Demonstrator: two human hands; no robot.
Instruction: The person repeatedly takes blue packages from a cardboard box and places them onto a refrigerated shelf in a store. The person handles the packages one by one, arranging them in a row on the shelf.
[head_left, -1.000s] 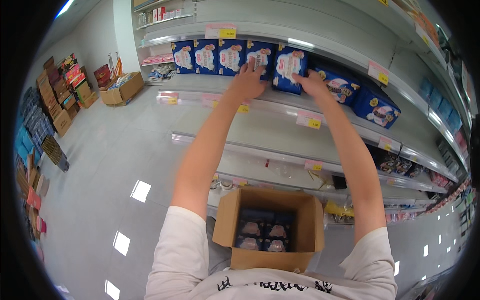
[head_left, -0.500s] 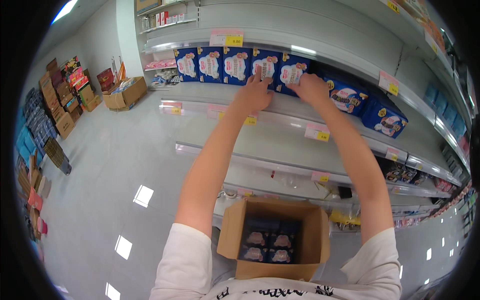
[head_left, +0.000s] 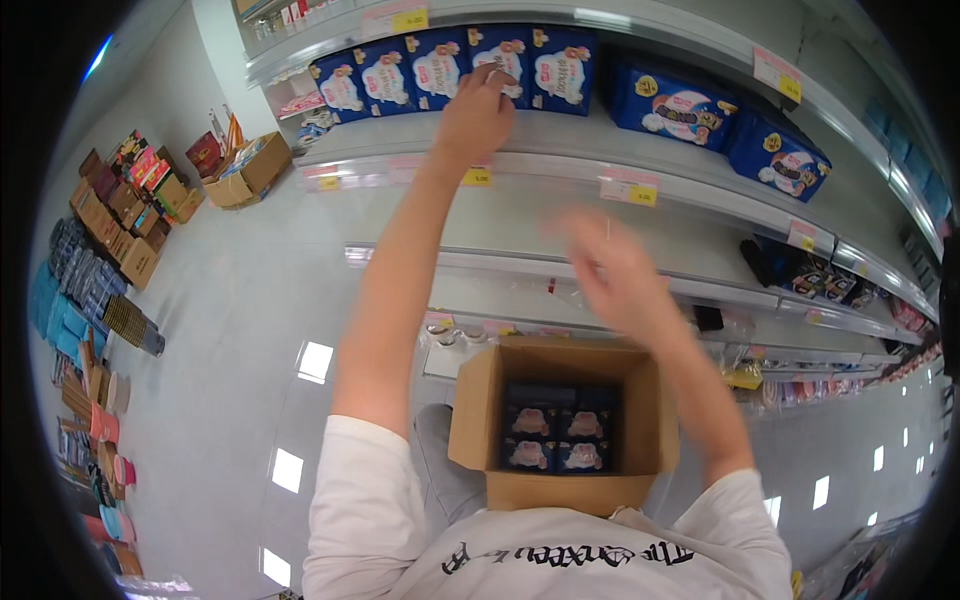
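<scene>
Left hand: The left hand (head_left: 478,112) was extended to the far shelf board (head_left: 560,135), at the fourth pack (head_left: 508,50) counted from the left.
Left fingers: Slightly spread and bent, laid on the pack's front face; not closed around it.
Right hand: The right hand (head_left: 612,275) was raised in the air, right of centre, apart from the upright packs and farther out than the brown carton (head_left: 570,492).
Right fingers: Blurred; from where I stood I could not tell whether they were open or closed.
Pack row: Five blue packs (head_left: 436,70) with white cloud-shaped panels stood upright, side by side, on the left part of the board; the fourth was partly covered by the left hand.
Wide packs: Two wide blue packs (head_left: 675,108) sat on the same board, to the right, separated from the row by a gap.
Carton: Positioned near, in front of the person's torso; top open, flaps outward.
Carton contents: Dark blue packs (head_left: 530,455), four pale pink panels showing, seated low inside.
Shelf edge: Fitted with pink-and-yellow price tags (head_left: 630,188).
Lower shelf: The lower shelf (head_left: 510,228) carried dark packages (head_left: 825,280) toward its right end.
Left floor area: A floor carton (head_left: 250,175) stood far left, stacked boxes (head_left: 125,220) beyond it to the left, and stacked baskets (head_left: 135,322) nearer.
</scene>
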